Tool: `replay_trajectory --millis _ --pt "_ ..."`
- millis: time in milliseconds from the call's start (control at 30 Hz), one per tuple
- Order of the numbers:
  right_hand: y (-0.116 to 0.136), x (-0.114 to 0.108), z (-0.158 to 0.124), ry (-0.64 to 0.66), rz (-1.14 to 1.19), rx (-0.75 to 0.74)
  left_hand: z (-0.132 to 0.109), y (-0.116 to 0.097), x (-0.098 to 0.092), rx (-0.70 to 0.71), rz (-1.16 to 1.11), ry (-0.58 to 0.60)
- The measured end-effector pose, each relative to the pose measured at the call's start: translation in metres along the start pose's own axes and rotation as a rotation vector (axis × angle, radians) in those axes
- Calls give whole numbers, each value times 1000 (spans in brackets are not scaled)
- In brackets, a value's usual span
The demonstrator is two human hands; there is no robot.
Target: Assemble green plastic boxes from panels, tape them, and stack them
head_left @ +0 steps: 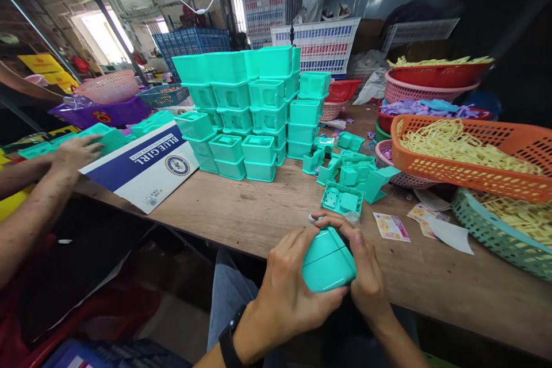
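Observation:
Both my hands grip one teal plastic box [326, 264] at the near edge of the wooden table [241, 213]. My left hand [284, 293] wraps its left side, with a black watch on the wrist. My right hand [366, 270] closes over its top and right side. Just beyond lie loose teal plastic parts [345, 175], one open piece [341, 200] nearest my fingers. A tall stack of finished teal boxes [250, 109] stands further back. Small printed stickers [391, 226] lie to the right of my hands.
Another person's hands [77, 152] rest on teal pieces and a flat "Blue Girl" carton [142, 167] at the left. An orange basket [474, 155] of yellow strands, red and pink baskets [431, 80] and a teal basket [500, 230] crowd the right. Crates stand behind.

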State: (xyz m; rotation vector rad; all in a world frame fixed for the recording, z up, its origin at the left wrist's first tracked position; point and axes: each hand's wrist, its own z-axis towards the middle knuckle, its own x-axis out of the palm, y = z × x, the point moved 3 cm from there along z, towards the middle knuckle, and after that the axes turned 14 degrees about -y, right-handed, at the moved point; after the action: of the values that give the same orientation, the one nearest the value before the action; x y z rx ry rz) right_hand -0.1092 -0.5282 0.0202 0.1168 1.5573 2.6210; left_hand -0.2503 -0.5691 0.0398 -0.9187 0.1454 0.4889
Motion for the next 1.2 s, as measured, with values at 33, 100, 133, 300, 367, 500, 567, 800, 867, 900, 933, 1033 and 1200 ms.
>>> replay_trajectory --millis 33,100,133,300,367,500,567,800,867,900,933,1033,1200 --pt "-4 0 -1 -6 9 17 0 2 1 -5 4 10" --pt "-11 0 -3 -16 29 43 0 5 2 -11 11 27" --pt "-15 0 -3 -16 37 57 1 5 2 -9 14 28" --pt "-27 -3 -4 96 61 190 -1 11 1 -101 5 -53" --pt "-31 -6 -6 131 39 222 -4 13 -2 -144 -19 -97" --pt "-34 -11 -11 53 -106 132 -7 16 -11 -83 -66 -50" --pt "-28 -11 -13 -22 -192 11 -5 19 -14 -53 -3 16" --pt "-3 2 -14 34 -317 -291 6 21 -16 97 32 177" --pt "-2 2 -13 79 -292 -291 7 20 -16 81 7 124" --pt "-3 1 -12 91 -283 -276 6 20 -16 66 0 88" --pt "-4 -1 -11 92 -276 -252 5 19 -16 51 -3 57" --pt "-8 -4 -8 50 -265 -177 1 18 -14 16 -4 16" --pt "-8 -3 -6 -18 -221 -94 -4 18 -14 15 -13 -11"
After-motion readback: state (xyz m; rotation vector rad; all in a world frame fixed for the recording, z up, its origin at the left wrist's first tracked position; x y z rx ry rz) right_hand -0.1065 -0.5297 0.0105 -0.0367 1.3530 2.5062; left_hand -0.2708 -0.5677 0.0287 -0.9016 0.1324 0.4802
